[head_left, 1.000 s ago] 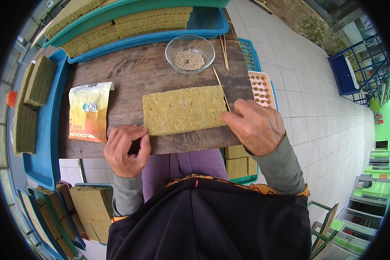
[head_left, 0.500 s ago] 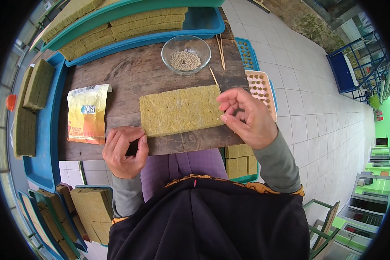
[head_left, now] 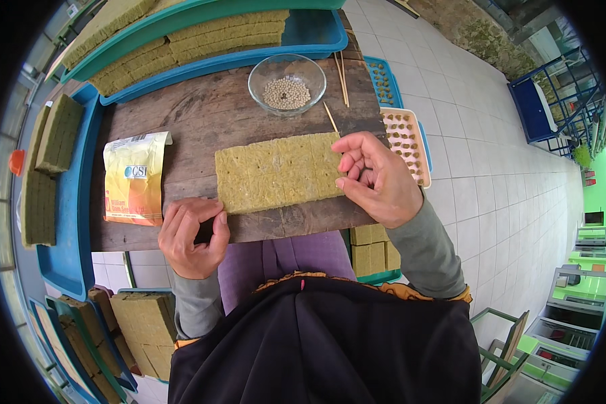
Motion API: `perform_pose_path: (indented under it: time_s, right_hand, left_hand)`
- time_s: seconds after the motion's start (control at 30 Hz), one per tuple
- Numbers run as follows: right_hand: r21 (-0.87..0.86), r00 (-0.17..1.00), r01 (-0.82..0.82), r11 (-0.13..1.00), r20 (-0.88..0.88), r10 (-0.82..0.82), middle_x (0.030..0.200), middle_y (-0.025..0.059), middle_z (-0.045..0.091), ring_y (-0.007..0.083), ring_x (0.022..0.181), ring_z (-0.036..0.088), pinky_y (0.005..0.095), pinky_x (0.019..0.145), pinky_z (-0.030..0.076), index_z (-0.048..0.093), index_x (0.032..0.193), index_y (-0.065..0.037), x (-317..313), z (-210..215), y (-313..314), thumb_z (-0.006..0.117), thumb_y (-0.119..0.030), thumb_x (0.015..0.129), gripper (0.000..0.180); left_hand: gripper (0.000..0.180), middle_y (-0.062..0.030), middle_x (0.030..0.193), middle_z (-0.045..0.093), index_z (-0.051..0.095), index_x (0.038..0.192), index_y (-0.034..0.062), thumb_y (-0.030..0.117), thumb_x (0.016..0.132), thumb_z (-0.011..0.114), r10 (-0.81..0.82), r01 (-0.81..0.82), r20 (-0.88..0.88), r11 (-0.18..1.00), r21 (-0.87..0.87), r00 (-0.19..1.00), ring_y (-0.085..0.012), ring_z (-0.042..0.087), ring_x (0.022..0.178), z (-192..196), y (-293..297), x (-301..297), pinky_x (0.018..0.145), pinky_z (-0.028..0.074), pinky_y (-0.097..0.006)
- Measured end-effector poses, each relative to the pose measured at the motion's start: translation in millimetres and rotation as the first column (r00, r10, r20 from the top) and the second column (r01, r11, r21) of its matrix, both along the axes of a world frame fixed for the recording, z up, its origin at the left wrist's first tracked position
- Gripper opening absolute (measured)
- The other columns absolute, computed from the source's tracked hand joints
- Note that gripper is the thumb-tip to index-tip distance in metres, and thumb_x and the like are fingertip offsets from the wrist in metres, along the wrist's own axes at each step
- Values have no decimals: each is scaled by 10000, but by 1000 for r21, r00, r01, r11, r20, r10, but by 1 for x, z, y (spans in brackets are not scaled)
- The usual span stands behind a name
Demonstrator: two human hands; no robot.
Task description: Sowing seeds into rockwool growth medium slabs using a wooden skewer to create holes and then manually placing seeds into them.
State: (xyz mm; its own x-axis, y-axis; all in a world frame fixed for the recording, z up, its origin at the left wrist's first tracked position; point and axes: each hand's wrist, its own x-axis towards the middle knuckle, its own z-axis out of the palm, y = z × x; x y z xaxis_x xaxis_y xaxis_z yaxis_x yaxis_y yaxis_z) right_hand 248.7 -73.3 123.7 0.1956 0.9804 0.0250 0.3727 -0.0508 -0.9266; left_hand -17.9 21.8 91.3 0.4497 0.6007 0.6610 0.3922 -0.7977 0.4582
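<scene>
A yellow-green rockwool slab, dotted with small holes, lies flat at the table's front edge. My left hand is at its near left corner, index finger and thumb closed against the edge and the other fingers curled. At the right end, my right hand has its fingers bent toward the palm and its thumb tip close to the slab's surface. Whatever those curled fingers hold, if anything, is hidden. Beyond the slab stands a glass bowl of pale round seeds. A thin wooden stick lies just behind the slab's right end.
A yellow-orange seed packet lies left on the wooden table. Blue trays with rockwool blocks line the left and far sides. Two more sticks lie right of the bowl. Trays of small plugs stand beyond the right edge.
My right hand has shifted slightly left, its thumb a little farther over the slab's right end. The left hand keeps its place at the corner.
</scene>
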Motion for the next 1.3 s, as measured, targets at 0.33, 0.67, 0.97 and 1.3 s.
perform_pose_path:
  time_s: [0.33,0.67,0.97,1.3]
  right_hand:
    - [-4,992,13,1000,128,-13,837,54,560,102,679,537,238,574,456,548,1118,-27,-4,7,2,635,37,756,378]
    - [-111,993,-94,989,-87,84,942,4,471,20,781,452,160,688,412,491,1197,-14,5,3,0,545,79,873,342]
    - [9,999,-48,999,-16,48,842,33,539,89,670,514,236,588,449,540,1121,-8,4,3,3,596,24,808,320]
    - [171,792,-81,982,610,-40,665,48,583,130,618,564,277,597,455,660,972,-49,7,69,64,663,-109,851,135]
  left_hand:
    - [153,-100,789,689,658,815,17,-32,680,712,0,0,1,1000,-2,1000,-275,651,746,0,0,1,700,523,-352]
    - [152,-102,789,689,660,815,16,-30,680,712,7,-7,-1,1000,-7,1000,-275,653,745,0,-1,0,693,525,-353]
    - [141,-101,787,690,659,805,18,-27,682,709,13,-13,3,1000,0,1000,-276,652,744,1,-1,1,693,525,-353]
    - [131,-81,781,687,655,793,33,-17,681,703,15,-15,12,1000,-9,1000,-262,645,738,3,-1,1,686,522,-342]
